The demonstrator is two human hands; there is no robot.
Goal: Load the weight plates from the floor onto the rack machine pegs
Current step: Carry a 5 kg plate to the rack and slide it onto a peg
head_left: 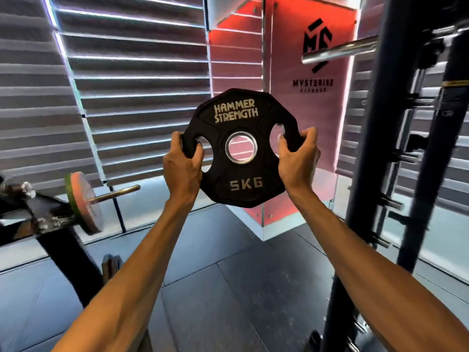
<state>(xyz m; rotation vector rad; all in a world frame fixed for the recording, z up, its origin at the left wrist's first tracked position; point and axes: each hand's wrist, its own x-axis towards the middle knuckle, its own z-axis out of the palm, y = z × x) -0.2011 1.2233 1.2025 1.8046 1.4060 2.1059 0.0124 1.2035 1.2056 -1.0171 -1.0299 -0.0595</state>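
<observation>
the rack [365, 148] at the right of the frame is blurred and cut off at top and bottom, and its small pegs [390, 203] are hard to make out. a chrome bar [337, 50] pokes in at the upper right. the black 5kg weight plate [228, 171] stands upright in mid-frame, above the floor [253, 288] and left of the rack. the left hand [181, 165] grips its left rim and the right hand [298, 158] its right rim. the fingers [199, 148] curl through the side holes, their tips smeared.
</observation>
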